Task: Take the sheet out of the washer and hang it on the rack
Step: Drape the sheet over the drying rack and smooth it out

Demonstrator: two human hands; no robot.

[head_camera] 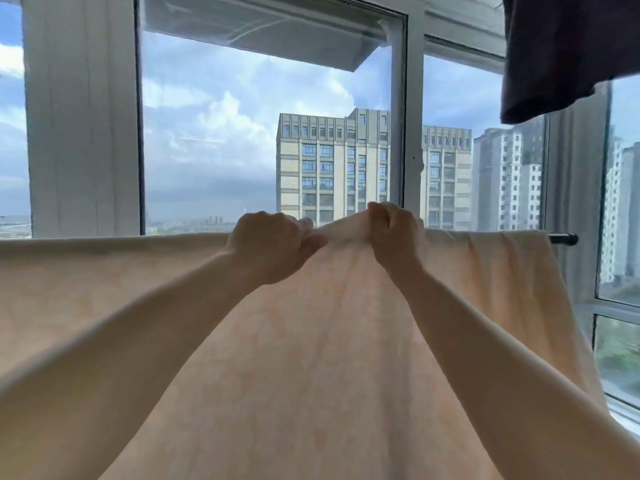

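Note:
A pale peach sheet (pixel 318 341) hangs draped over a horizontal rack bar, whose dark right end (pixel 564 239) pokes out past the cloth. The sheet spans almost the whole width of the view and falls toward me. My left hand (pixel 268 247) and my right hand (pixel 394 233) are side by side at the top middle of the sheet. Both are closed on a bunched fold of the cloth, lifted slightly above the bar line. The washer is out of view.
Large windows with white frames (pixel 398 133) stand right behind the bar, with buildings outside. A dark garment (pixel 568 53) hangs from above at the upper right. A glass panel runs down the right side (pixel 620 341).

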